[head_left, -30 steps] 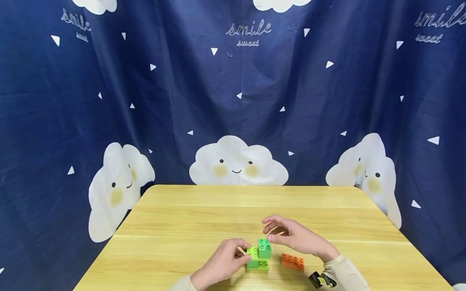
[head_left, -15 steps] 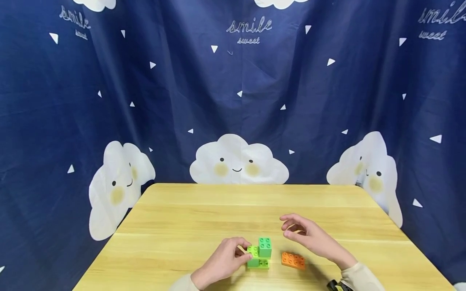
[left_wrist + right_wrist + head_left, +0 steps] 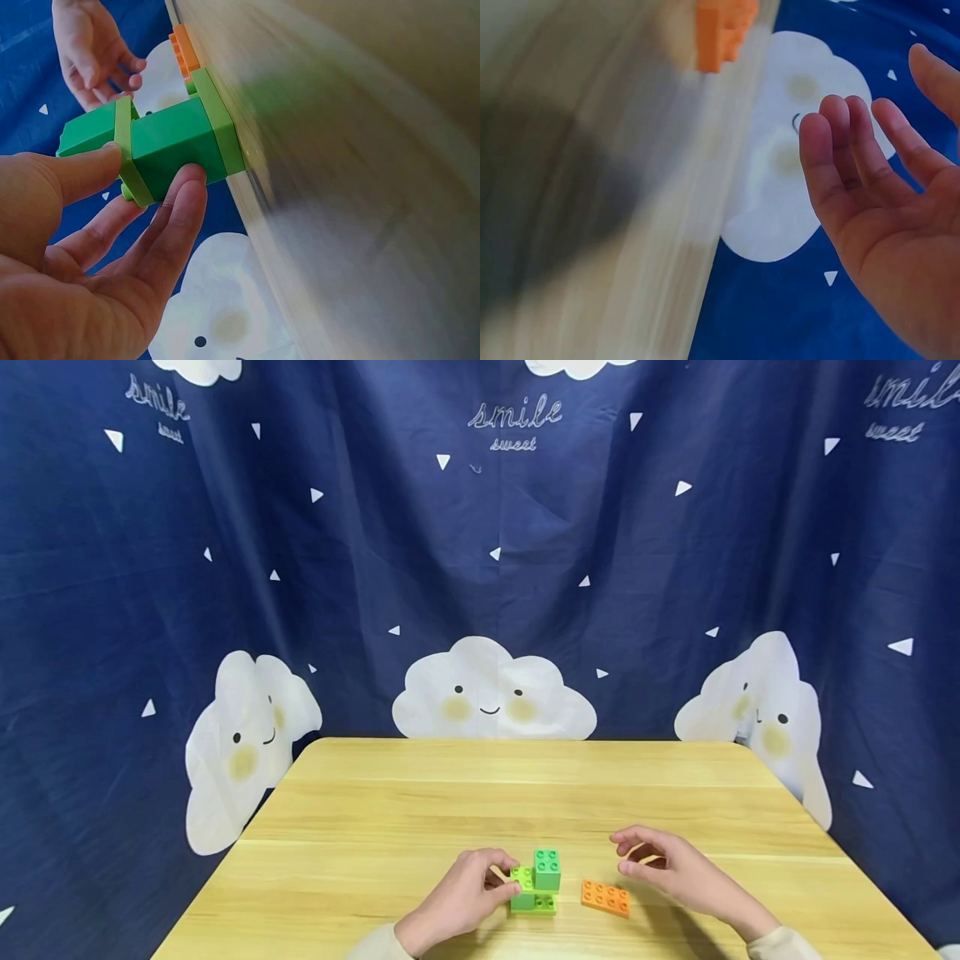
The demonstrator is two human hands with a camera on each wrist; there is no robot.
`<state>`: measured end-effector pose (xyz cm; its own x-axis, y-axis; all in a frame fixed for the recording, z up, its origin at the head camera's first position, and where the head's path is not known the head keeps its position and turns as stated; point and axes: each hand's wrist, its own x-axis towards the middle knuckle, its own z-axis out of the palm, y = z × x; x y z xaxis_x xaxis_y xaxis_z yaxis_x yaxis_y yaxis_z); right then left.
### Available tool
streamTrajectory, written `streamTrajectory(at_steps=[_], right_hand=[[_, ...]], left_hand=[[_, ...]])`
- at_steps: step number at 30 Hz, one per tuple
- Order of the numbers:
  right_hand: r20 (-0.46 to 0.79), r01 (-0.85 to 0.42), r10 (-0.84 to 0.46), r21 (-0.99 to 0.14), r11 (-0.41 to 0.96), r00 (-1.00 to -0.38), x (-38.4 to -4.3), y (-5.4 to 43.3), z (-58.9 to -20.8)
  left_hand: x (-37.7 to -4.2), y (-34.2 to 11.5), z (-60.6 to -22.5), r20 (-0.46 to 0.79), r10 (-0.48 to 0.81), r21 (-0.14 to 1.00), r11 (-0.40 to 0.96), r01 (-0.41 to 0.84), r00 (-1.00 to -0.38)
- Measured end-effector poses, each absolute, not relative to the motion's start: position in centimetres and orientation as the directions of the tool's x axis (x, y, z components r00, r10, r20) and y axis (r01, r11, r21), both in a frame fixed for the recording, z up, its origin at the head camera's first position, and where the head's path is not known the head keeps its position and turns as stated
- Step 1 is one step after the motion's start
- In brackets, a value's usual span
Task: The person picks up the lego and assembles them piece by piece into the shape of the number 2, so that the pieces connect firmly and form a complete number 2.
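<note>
A small stack of toy building bricks point(image 3: 547, 878) stands on the table, lime plates alternating with green bricks. On top, the upper green brick point(image 3: 87, 132) sits towards the right end of the upper lime plate. My left hand point(image 3: 463, 892) pinches the stack from its left side; in the left wrist view the thumb lies at the upper lime plate and fingertips press the lower green brick point(image 3: 178, 141). My right hand point(image 3: 671, 867) hovers with relaxed, slightly bent fingers and holds nothing. Just left of and below it lies an orange eight-stud brick point(image 3: 606, 898), studs up.
The wooden table point(image 3: 420, 802) stretches away to a dark blue curtain point(image 3: 480, 568) printed with smiling clouds and white triangles. The orange brick lies a short gap to the right of the stack.
My right hand has left the top green brick and moved right, past the orange brick, and slightly down. My left hand keeps its hold on the stack.
</note>
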<state>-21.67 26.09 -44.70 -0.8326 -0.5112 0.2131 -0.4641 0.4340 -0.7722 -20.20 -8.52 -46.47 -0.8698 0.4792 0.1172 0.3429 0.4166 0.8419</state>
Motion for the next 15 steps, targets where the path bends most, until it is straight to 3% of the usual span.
streamTrajectory(at_steps=[10, 15], right_hand=[[0.26, -0.591, -0.605, -0.673, 0.446, -0.752, -21.8, 27.0, -46.4], [0.232, -0.598, -0.63, -0.655, 0.462, -0.741, -22.1, 26.7, -46.8]], left_hand=[[-20.1, -8.6, -46.5, 0.109, 0.483, 0.847, 0.412, 0.335, -0.869], [-20.2, -8.6, -46.5, 0.11, 0.483, 0.845, 0.414, 0.337, -0.869]])
